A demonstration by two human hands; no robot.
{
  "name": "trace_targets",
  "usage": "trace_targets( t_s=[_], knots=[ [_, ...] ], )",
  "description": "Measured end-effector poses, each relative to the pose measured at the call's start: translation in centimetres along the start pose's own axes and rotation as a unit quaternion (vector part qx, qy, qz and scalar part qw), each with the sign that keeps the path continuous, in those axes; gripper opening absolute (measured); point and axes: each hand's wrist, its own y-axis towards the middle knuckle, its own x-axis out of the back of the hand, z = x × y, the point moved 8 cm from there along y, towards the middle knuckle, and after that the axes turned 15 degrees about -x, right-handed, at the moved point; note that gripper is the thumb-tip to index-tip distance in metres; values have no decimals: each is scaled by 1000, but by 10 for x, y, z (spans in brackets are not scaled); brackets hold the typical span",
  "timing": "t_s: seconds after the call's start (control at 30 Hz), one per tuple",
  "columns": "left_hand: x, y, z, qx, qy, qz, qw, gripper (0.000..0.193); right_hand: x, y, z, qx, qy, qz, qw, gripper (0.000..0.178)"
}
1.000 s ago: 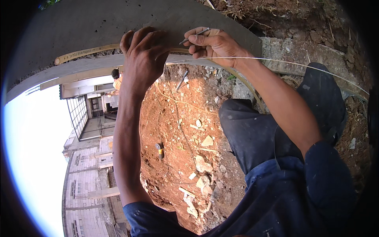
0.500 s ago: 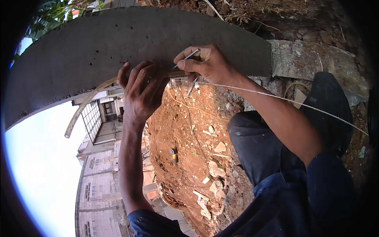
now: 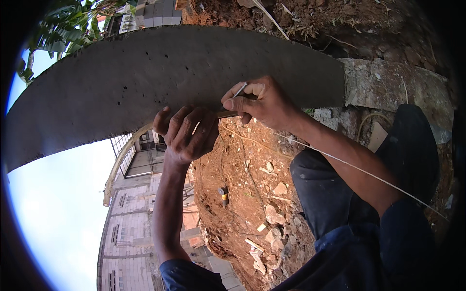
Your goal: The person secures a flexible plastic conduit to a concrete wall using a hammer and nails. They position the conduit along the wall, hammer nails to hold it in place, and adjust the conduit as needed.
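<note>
Right hand (image 3: 259, 102): thumb and fingertips clamped on a thin grey rod (image 3: 240, 90), near the edge of a grey wall (image 3: 194, 63). Left hand (image 3: 187, 133): fingers bent, slightly apart, over a tan tube (image 3: 119, 167); cannot tell whether gripping. Tube: at the wall's near edge, end protruding left. White string (image 3: 326, 152): running right.
</note>
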Motion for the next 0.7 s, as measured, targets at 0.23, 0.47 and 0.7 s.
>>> trace_targets(
  t_s=[0.23, 0.47, 0.7],
  knots=[
    [-11, -9, -3, -70, 93, -63, 991, 7, 3, 2, 0, -19, 8, 2, 1000, 21],
    [-12, -18, -5, -76, 107, -67, 989, 7, 4, 1, 5, 31, -12, -20, 999, 24],
    [-12, -26, -6, -89, 123, -83, 985, 7, 1, 2, 2, 18, 0, -21, 1000, 23]
  ],
)
